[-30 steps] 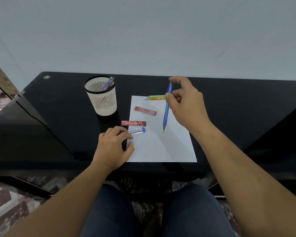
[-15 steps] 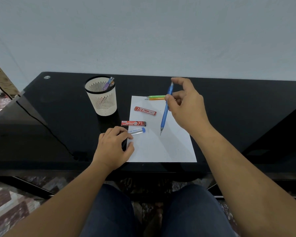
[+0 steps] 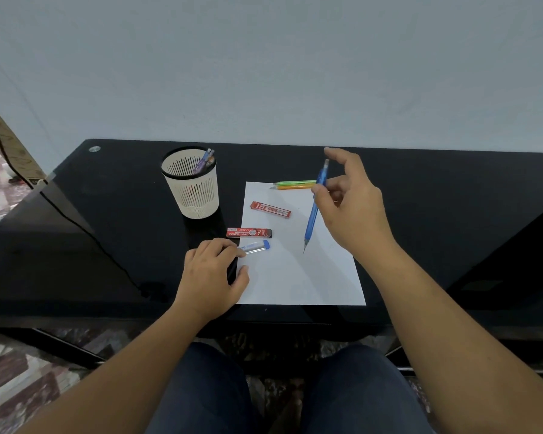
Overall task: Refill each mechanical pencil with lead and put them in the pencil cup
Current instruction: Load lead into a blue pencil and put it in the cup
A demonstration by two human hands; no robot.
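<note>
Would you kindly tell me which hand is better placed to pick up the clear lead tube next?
Left. The left hand rests its fingers on the tube at the paper's left edge, while the right hand is occupied, gripping the blue pencil tip-down above the paper.

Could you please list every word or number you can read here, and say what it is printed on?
"PENCIL LEAD", "7": on the red case by the cup.
Its brand word: too blurred.
Print on the second red case, on the paper: too blurred.
Print on the clear tube: too small.
</note>
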